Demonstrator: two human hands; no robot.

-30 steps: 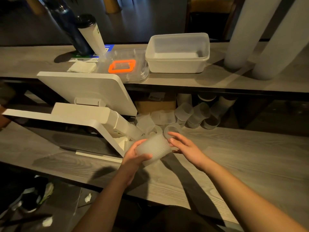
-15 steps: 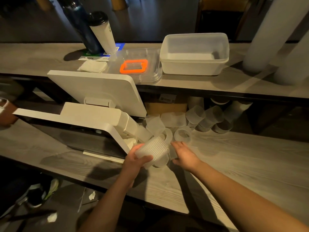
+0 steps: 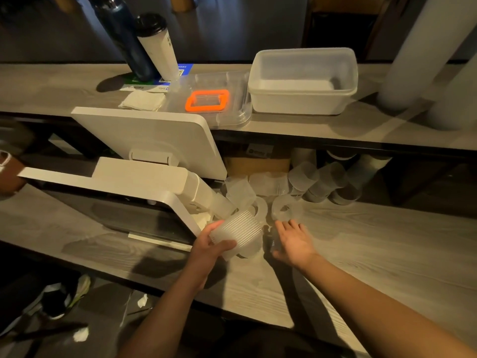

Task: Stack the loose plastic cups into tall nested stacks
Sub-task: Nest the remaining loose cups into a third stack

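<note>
A: Head view. Where is the nested stack?

B: The nested stack lies tilted on its side above the counter, its wide rims toward the right. The left hand grips its narrow end, thumb curled over the front.

A: And the right hand?

B: The right hand sits just right of the stack's mouth, palm up, fingers relaxed and spread. Something clear and small lies against its palm, too blurred to name.

A: Loose cups?

B: 1 single cup lies on the counter just beyond the right fingertips, its open mouth facing the camera. More loose cups are heaped further back under the shelf, beside the white terminal.
</note>
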